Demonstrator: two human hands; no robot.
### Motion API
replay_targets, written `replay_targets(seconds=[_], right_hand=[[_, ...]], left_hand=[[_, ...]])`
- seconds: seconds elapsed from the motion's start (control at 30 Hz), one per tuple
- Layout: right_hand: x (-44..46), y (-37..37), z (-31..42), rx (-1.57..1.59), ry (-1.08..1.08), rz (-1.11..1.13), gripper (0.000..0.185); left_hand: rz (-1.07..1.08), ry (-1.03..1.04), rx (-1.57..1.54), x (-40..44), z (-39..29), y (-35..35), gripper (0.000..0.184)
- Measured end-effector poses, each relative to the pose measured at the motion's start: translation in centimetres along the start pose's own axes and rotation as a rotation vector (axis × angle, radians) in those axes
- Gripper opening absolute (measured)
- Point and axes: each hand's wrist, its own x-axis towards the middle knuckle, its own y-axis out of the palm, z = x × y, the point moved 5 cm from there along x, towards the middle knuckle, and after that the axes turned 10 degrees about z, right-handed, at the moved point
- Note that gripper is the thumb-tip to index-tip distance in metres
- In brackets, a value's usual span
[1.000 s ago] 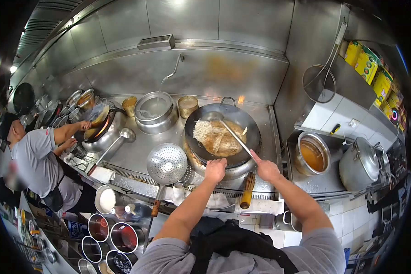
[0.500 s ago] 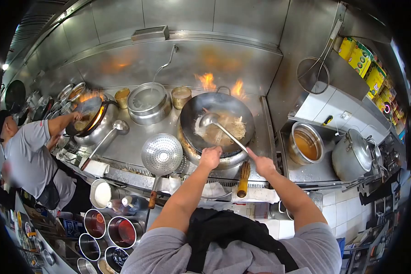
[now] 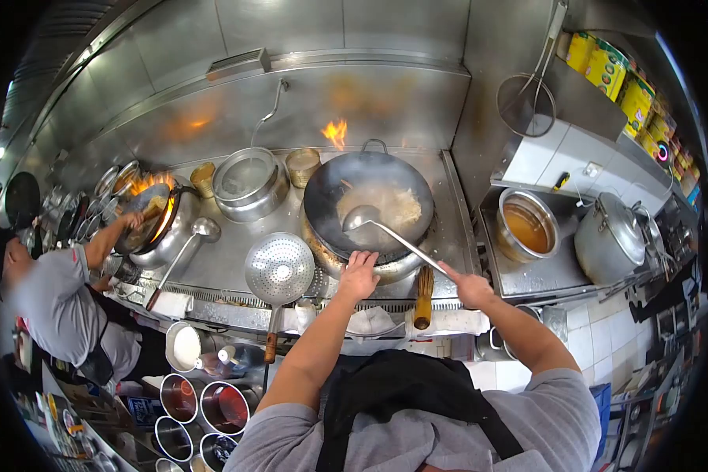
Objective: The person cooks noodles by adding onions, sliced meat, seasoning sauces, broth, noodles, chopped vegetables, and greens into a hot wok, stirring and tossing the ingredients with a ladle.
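Note:
My right hand (image 3: 473,289) is closed around the handle end of a long metal ladle (image 3: 405,244). The ladle's bowl sits inside a large dark wok (image 3: 322,212), at the near left edge of some pale, steaming, noodle-like food (image 3: 397,206). At the wok's near rim, my left hand (image 3: 358,277) has its fingers over the edge and appears to grip it; the exact hold is partly hidden. A loop handle (image 3: 374,144) stands on the wok's far rim, with flame (image 3: 335,134) behind it. Between my hands, a bamboo brush (image 3: 423,299) lies at the stove's front edge.
A perforated strainer (image 3: 279,269) lies left of the wok, near a lidded metal pot (image 3: 248,181). Another ladle (image 3: 206,228) rests farther left, where a co-worker (image 3: 71,291) handles a flaming wok. A pot of brown liquid (image 3: 527,236) stands at right.
The ladle's bowl has moved lower in the wok, and my right hand has shifted right and nearer. My left hand's fingers look more spread on the rim. The flames behind the wok have shrunk.

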Motion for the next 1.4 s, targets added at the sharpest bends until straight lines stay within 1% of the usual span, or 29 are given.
replay_targets(seconds=[0.1,0.17,0.2,0.23,0.3,0.37,0.43,0.47,0.53,0.57,0.6,0.63,0.67,0.73,0.83,0.87,0.9,0.93,0.97,1.03,1.07,1.1,1.17,1.2,1.23,1.3,1.33,1.37,1.4], right_hand=[[-4.3,-1.8,-1.4,0.015,0.05,0.084,0.088],[-6.2,-2.5,-2.1,0.219,-0.021,-0.015,0.084],[-5.5,-2.0,-3.0,0.309,-0.141,-0.14,0.081],[-4.5,-1.5,-2.9,0.312,-0.135,-0.139,0.081],[-1.7,-0.9,-2.0,0.565,-0.104,-0.214,0.081],[1.8,1.1,1.4,0.648,-0.067,-0.314,0.083],[5.9,5.0,4.9,1.316,-0.08,-0.109,0.087],[5.9,4.5,5.1,1.317,-0.076,-0.114,0.087],[6.4,3.1,6.2,1.707,-0.255,0.171,0.088],[6.4,2.0,5.9,1.712,-0.255,0.171,0.088],[6.5,0.7,5.2,1.611,-0.255,0.133,0.088],[6.7,-0.3,4.8,1.508,-0.254,0.096,0.088],[7.1,-0.9,5.0,1.51,-0.253,0.1,0.088],[7.7,-2.3,4.7,1.183,-0.181,-0.154,0.085],[8.1,-1.3,4.9,1.017,-0.142,-0.164,0.082],[7.8,-0.9,4.4,1.016,-0.15,-0.165,0.082],[7.2,0.5,4.2,1.461,-0.222,0.093,0.081],[6.1,1.3,4.4,1.889,-0.289,0.381,0.08],[5.2,1.2,3.5,1.885,-0.293,0.383,0.08],[3.3,1.0,2.1,1.837,-0.331,0.434,0.078],[4.4,1.4,0.7,1.596,-0.301,0.321,0.081],[3.8,0.2,1.2,1.598,-0.301,0.33,0.081],[1.0,-3.9,2.1,0.847,-0.163,0.022,0.081],[2.2,-3.5,1.8,0.726,-0.184,-0.105,0.084],[3.2,-2.6,1.9,0.727,-0.183,-0.104,0.084],[4.3,-1.1,2.7,0.844,-0.244,-0.193,0.084],[3.3,-1.0,4.1,1.059,-0.204,-0.031,0.083],[3.4,-0.2,4.2,1.058,-0.202,-0.03,0.083],[3.6,1.0,5.0,1.345,-0.233,0.133,0.083]], left_hand=[[0.024,-0.042,-0.004,-0.7,-0.8,-1.0,0.068],[0.079,-0.091,0.009,-0.8,-1.8,-1.6,0.072],[0.084,-0.086,0.008,-0.5,-2.0,-1.3,0.072],[0.077,-0.063,0.007,-0.1,-2.1,-0.9,0.074],[0.073,-0.037,0.008,0.4,-2.4,-0.1,0.077],[0.092,-0.015,0.021,0.7,-2.5,0.6,0.075],[0.08,0.001,0.02,1.2,-2.3,1.5,0.075],[0.069,0.012,0.016,1.4,-2.4,1.8,0.076],[0.08,0.021,-0.007,1.1,-2.6,1.4,0.076],[0.09,0.023,-0.029,0.8,-2.5,1.1,0.076],[0.094,0.022,-0.027,0.7,-1.9,1.1,0.076],[0.077,0.091,-0.079,0.7,-1.4,1.0,0.075],[0.059,0.159,-0.134,0.6,-1.2,1.1,0.075],[0.059,0.135,-0.144,0.0,-1.3,1.1,0.074],[0.078,0.106,-0.143,-0.7,-1.1,0.7,0.07],[0.101,0.102,-0.133,-0.8,-0.9,0.5,0.068],[0.097,0.098,-0.129,-0.9,-0.3,0.6,0.068],[0.073,0.119,-0.304,-1.2,0.4,0.7,0.065],[0.047,0.14,-0.48,-1.5,1.1,0.8,0.063],[0.048,0.105,-0.467,-3.7,0.8,0.1,0.06],[0.106,0.075,-0.476,-4.9,0.6,-0.1,0.058],[0.164,0.044,-0.482,-5.8,0.7,-0.1,0.056],[0.182,0.032,-0.531,-7.1,1.4,0.7,0.055],[0.189,0.029,-0.579,-7.6,1.5,1.1,0.054],[0.191,0.029,-0.579,-7.9,1.6,1.8,0.054],[0.162,0.054,-0.705,-8.6,1.8,2.8,0.051],[0.163,0.054,-0.706,-8.9,1.7,3.0,0.051],[0.177,0.051,-0.661,-9.2,1.7,3.3,0.051],[0.189,0.049,-0.615,-9.4,1.8,3.7,0.052]])
